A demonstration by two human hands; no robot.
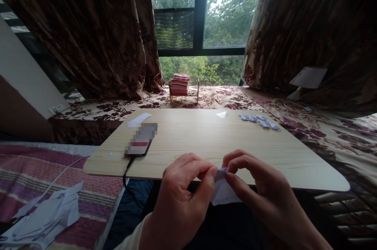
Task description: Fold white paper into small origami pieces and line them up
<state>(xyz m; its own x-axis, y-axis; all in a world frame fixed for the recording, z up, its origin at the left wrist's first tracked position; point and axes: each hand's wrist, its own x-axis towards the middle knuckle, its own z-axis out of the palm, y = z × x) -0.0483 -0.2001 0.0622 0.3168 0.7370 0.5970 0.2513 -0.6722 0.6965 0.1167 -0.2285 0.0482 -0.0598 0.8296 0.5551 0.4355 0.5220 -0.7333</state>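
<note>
Between my two hands is a small piece of white paper [224,190], its top edge pinched and its lower part hanging just off the table's near edge. My left hand [188,191] grips the paper's upper left corner between thumb and forefinger. On the other side, my right hand [259,183] pinches the top edge with thumb and fingertips. Several small folded paper pieces [259,120] lie in a cluster at the table's far right. A white paper triangle [221,114] rests near the far edge, and a paper strip [139,119] lies at the far left.
A phone [141,140] with a black cable lies on the left of the pale wooden table [188,132]. Paper strips [50,214] are heaped on the striped bedding [97,203]. Beyond are a small rack [184,94] with folded red-striped cloths [180,84] and a lamp [308,77].
</note>
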